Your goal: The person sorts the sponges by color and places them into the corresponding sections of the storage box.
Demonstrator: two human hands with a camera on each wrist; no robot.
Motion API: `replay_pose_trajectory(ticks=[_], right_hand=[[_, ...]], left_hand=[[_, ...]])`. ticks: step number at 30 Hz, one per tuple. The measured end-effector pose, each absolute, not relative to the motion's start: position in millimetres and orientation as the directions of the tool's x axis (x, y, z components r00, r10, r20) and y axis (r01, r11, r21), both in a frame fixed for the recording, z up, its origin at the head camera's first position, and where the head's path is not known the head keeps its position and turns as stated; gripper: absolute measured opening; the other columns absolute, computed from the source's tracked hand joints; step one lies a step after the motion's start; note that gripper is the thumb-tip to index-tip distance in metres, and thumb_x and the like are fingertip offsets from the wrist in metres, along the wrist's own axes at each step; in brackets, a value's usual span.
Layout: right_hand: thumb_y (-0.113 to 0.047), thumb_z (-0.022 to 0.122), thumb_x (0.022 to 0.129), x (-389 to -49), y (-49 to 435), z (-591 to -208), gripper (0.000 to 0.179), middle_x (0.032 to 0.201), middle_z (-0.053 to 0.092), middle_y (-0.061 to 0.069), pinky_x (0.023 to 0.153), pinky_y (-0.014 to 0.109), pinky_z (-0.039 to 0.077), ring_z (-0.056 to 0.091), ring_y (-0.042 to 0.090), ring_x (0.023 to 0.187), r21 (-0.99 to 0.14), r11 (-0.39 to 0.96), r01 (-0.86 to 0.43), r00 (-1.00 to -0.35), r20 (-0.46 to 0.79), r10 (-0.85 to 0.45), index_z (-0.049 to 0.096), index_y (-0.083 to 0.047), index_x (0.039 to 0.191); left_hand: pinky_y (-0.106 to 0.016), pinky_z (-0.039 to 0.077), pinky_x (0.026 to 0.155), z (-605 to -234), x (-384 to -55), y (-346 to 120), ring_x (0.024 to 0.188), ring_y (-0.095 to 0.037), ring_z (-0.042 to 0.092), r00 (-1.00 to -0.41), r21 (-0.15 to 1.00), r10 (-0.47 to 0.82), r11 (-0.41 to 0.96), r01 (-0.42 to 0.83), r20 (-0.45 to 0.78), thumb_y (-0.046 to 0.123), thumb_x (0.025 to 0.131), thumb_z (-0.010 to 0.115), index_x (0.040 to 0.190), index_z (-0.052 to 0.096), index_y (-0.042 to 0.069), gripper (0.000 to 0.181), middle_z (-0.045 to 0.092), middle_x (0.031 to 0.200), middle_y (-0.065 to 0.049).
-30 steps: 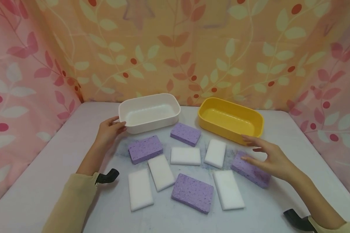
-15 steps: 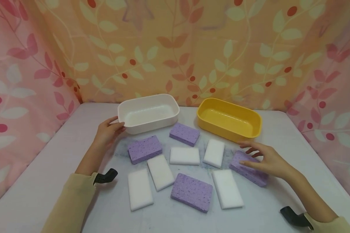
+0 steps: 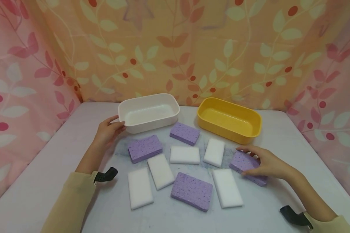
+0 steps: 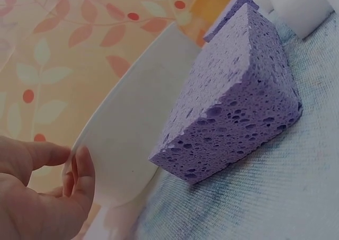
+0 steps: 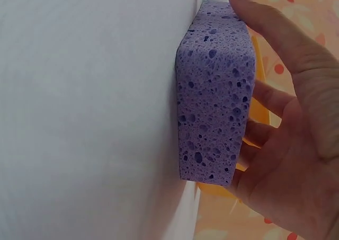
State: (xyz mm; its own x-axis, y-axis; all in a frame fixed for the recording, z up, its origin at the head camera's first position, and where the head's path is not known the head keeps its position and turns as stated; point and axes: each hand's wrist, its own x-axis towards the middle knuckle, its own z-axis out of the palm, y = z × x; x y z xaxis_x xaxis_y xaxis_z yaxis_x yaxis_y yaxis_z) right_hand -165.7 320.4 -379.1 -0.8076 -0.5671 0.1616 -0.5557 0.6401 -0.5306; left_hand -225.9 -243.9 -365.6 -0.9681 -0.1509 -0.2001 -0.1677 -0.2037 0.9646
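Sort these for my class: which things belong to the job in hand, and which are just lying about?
In the job, it seems:
Left hand, pinching the white tray
Right hand, gripping the rightmost purple sponge

Lying about, untouched for now:
Yellow tray
Three other purple sponges
Five white pads

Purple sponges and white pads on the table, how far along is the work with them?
Done: nothing visible; neither the white rectangular plastic tray nor the yellow rectangular plastic tray holds anything.
In hand: the right hand has its grip around the rightmost porous purple block sponge; the left hand pinches the white tray's rim.
Left, probably: the other three purple sponges and five flat white rectangular pads, loose on the table.
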Motion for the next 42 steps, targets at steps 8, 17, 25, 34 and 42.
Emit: replay_pose_trajectory(ticks=[8, 17, 25, 34, 42], right_hand=[[-0.025, 0.1, 0.071, -164, 319, -376, 0.076, 0.115, 0.068, 0.0, 0.078, 0.024, 0.054, 0.056, 0.005, 0.097, -0.498, 0.66, -0.563, -0.812, 0.182, -0.555, 0.066, -0.005, 0.135], [-0.026, 0.099, 0.072, -164, 319, -371, 0.075, 0.12, 0.069, 0.002, 0.08, 0.024, 0.056, 0.056, 0.006, 0.099, -0.491, 0.692, -0.529, -0.836, 0.162, -0.524, 0.066, -0.006, 0.137], [-0.025, 0.098, 0.073, -164, 318, -368, 0.075, 0.123, 0.07, 0.004, 0.081, 0.024, 0.058, 0.056, 0.006, 0.1, -0.49, 0.698, -0.522, -0.844, 0.18, -0.504, 0.066, -0.008, 0.138], [-0.025, 0.096, 0.076, -162, 311, -362, 0.071, 0.126, 0.07, 0.005, 0.08, 0.025, 0.059, 0.056, 0.005, 0.1, -0.492, 0.693, -0.528, -0.844, 0.207, -0.496, 0.066, -0.006, 0.138], [-0.025, 0.095, 0.078, -165, 303, -355, 0.07, 0.12, 0.069, 0.0, 0.08, 0.025, 0.059, 0.056, 0.005, 0.099, -0.503, 0.691, -0.52, -0.846, 0.189, -0.499, 0.066, -0.007, 0.139]], left_hand=[[-0.014, 0.061, 0.074, -366, -226, -244, 0.072, -0.002, 0.069, -0.971, 0.963, -0.143, -0.216, -0.16, -0.193, -0.003, 0.104, 0.058, 0.165, 0.02, -0.005, 0.072, 0.068, 0.079, 0.008], [-0.015, 0.061, 0.072, -369, -228, -247, 0.069, -0.003, 0.07, -0.973, 0.958, -0.133, -0.24, -0.155, -0.19, -0.005, 0.104, 0.058, 0.165, 0.019, -0.006, 0.073, 0.069, 0.078, 0.007], [-0.016, 0.062, 0.071, -369, -229, -247, 0.07, -0.003, 0.07, -0.971, 0.959, -0.134, -0.229, -0.166, -0.2, -0.004, 0.104, 0.059, 0.165, 0.019, -0.005, 0.073, 0.069, 0.079, 0.007], [-0.017, 0.062, 0.071, -368, -231, -247, 0.07, -0.004, 0.071, -0.969, 0.949, -0.119, -0.258, -0.181, -0.217, -0.006, 0.104, 0.057, 0.166, 0.018, -0.004, 0.073, 0.069, 0.079, 0.005], [-0.016, 0.061, 0.072, -366, -232, -249, 0.071, -0.003, 0.07, -0.968, 0.958, -0.116, -0.21, -0.193, -0.221, -0.003, 0.104, 0.059, 0.165, 0.019, -0.005, 0.073, 0.069, 0.08, 0.007]])
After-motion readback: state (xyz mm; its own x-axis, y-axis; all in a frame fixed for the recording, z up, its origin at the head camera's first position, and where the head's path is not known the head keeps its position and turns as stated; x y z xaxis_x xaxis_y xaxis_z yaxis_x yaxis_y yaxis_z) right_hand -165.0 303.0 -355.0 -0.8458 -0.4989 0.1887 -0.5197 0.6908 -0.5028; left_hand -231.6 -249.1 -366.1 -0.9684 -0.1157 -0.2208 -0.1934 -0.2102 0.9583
